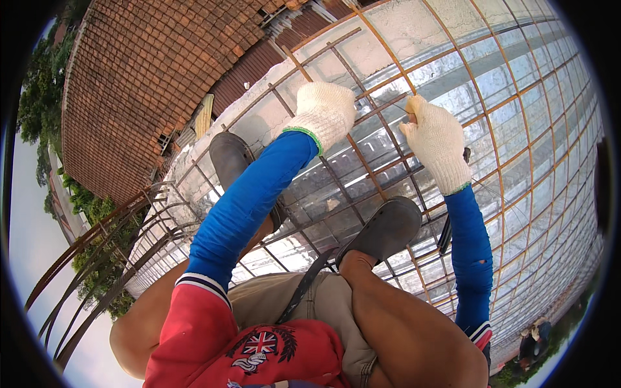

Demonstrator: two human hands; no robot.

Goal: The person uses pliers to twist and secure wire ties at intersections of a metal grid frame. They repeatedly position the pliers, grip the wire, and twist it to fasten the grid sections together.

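Note:
My left hand (325, 111), in a white knitted glove with a green cuff edge, is curled over the rusty steel bar mesh (385, 123). Its fingers are bent under and hidden, so what they grip does not show. To its right, my right hand (440, 141) wears a matching glove; its thumb and bent fingers close together beside a bar crossing. A small dark end (467, 155) juts out beside that glove; its kind is unclear. Lower down, near my right forearm, a black handle-like piece (444, 235) shows against the mesh.
Shiny metal decking (381, 154) lies beneath the bars. My feet, in dark clogs (386, 226), stand on the mesh. Bent bars (97, 242) stick out at left. Beyond a pale concrete edge (265, 97) is a lower tiled roof (149, 77). Thin wires (511, 194) lie at right.

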